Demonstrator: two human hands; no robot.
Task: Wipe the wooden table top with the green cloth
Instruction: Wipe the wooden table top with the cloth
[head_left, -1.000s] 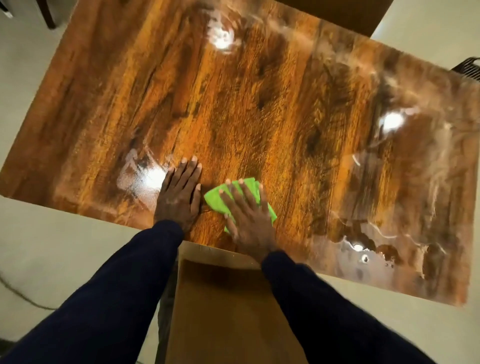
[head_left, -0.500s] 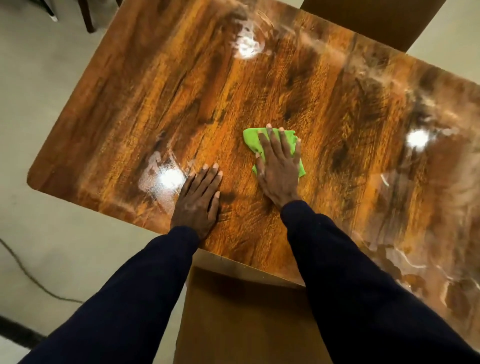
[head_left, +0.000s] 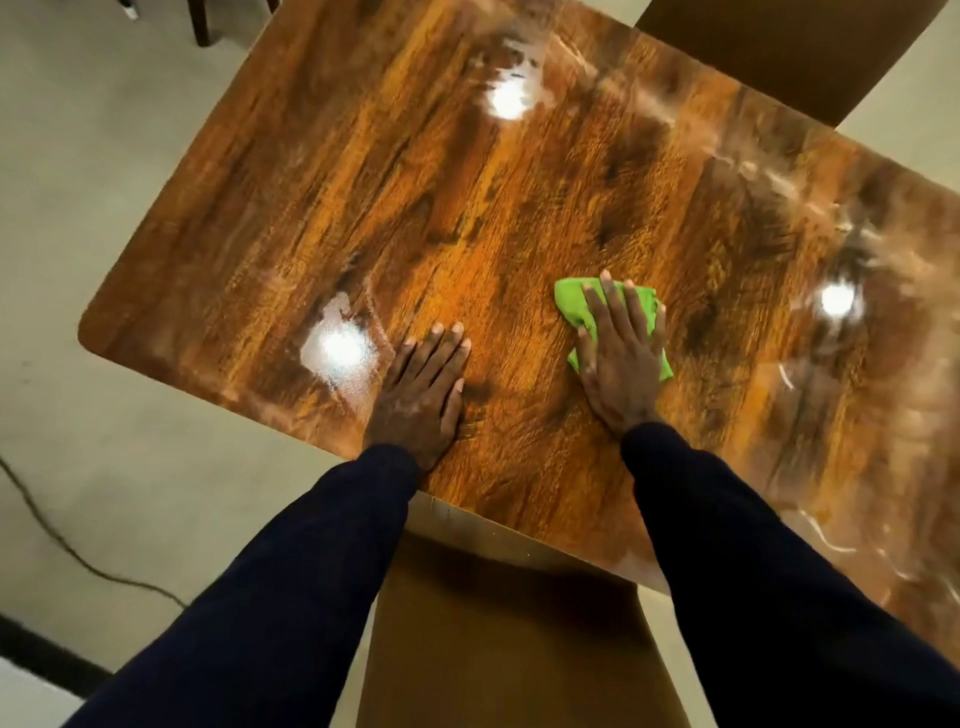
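A glossy wooden table top (head_left: 467, 208) with dark grain fills most of the view. The green cloth (head_left: 571, 306) lies flat on it, right of centre and near the front edge. My right hand (head_left: 621, 358) presses down on the cloth with straight, spread fingers, covering its middle. My left hand (head_left: 421, 389) rests flat on the bare wood to the left of the cloth, fingers straight, close to the front edge. Both arms wear dark sleeves.
A brown chair seat (head_left: 493, 649) sits below the table's front edge between my arms. Another brown chair (head_left: 779, 52) stands at the far side. A dark chair leg (head_left: 200, 23) and a floor cable (head_left: 62, 540) are on the left. Lamp glare spots the table.
My right hand slid the cloth away from the front edge and then to the right across the wood. My left hand stayed flat in the same place.
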